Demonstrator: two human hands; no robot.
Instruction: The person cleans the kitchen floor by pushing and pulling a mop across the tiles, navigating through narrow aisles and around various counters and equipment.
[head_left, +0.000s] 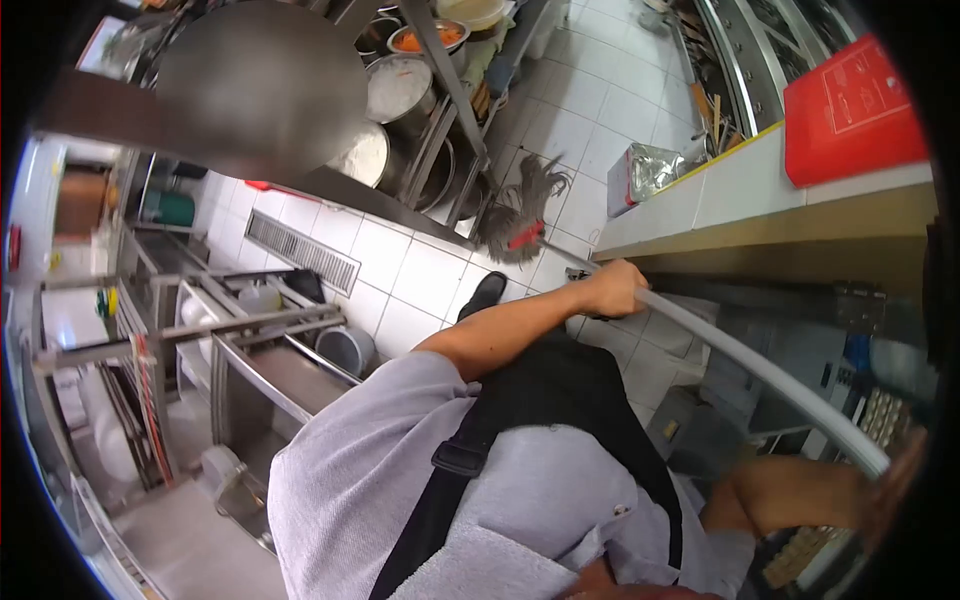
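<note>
My left hand [615, 289] is wrapped around the pale handle of a mop [770, 375], partway along its length. The mop's red clamp [526, 235] and grey string head [530, 200] rest on the white tiled floor [385, 250], beside a steel rack. Blurred at the right edge, my right hand [893, 485] is closed at the upper end of the handle. A black shoe [485, 295] shows below the mop head.
Steel shelving holds pots of white food [400, 88] and a bowl of orange pieces [430, 37]. A red box [855, 110] sits on the tiled ledge at right, with a foil-covered container [650, 170] nearby. Left are a floor drain grate [300, 252], grey bucket [345, 350] and steel tables.
</note>
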